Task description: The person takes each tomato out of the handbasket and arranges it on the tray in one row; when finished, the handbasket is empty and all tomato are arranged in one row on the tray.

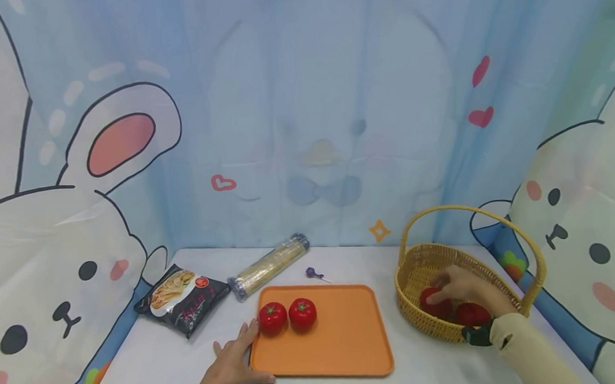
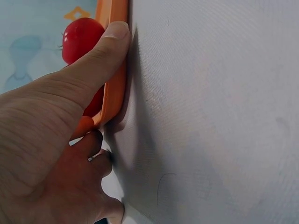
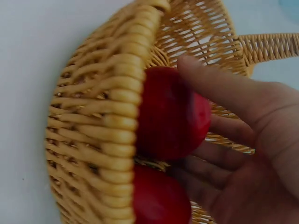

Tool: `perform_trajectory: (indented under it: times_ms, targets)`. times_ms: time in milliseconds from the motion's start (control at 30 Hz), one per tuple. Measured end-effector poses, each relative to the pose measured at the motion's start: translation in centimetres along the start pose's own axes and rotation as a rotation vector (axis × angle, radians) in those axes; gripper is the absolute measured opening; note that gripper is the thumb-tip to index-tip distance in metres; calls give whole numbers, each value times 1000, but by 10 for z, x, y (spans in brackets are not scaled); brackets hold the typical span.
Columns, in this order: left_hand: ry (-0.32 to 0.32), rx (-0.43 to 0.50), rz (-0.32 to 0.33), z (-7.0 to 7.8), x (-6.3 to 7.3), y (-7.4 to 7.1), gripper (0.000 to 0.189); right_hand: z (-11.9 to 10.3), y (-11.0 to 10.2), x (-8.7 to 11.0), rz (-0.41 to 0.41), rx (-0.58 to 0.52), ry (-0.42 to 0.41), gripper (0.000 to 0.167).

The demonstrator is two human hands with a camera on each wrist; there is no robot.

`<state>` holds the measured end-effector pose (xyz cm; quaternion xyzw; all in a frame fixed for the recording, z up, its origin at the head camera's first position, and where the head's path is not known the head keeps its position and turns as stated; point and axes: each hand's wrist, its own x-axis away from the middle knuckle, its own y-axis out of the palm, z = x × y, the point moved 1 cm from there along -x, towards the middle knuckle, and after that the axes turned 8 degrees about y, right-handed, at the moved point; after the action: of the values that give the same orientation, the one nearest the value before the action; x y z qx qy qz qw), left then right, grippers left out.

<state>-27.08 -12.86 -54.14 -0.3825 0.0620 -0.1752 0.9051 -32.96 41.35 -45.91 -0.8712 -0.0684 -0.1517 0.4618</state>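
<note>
My right hand (image 1: pixel 455 284) reaches into a yellow wicker basket (image 1: pixel 411 308) and holds a smooth, round red fruit (image 3: pixel 170 114), thumb on its upper side and fingers behind it. Beside it in the basket lies a second red fruit (image 3: pixel 161 198), partly hidden by the rim. At the near left corner of an orange tray (image 1: pixel 341 341), my left hand (image 1: pixel 228 364) rests with its thumb along the near edge and forefinger at the left side. Two glossy tomatoes, a left one (image 1: pixel 272 318) and a right one (image 1: pixel 302 314), sit on the tray's left part.
Left of the tray lies a black food packet (image 1: pixel 182 297) with a noodle picture. A clear pack of long pale sticks (image 1: pixel 269 266) lies behind the tray, near a small purple-headed item (image 1: pixel 314 273). The basket's tall handle (image 1: pixel 465 208) arches above the right forearm. A printed curtain stands behind.
</note>
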Motion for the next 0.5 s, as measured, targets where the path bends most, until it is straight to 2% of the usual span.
perform_trajectory:
  times_ms: [67,167,267,400,500]
  targets:
    - [-3,0,-2,0,0,0,126,-3,-2,2,-33,6,4,59]
    - [3,0,2,0,0,-1,126,-6,-4,0,-37,57,29,57]
    - [18,3,10,-1,0,-2,126,-9,-7,-3,-37,95,94,70]
    - [26,4,14,-1,0,-1,125,-10,-4,-9,-59,52,218,89]
    - [27,5,12,-1,0,0,125,-11,-1,-12,-56,34,253,82]
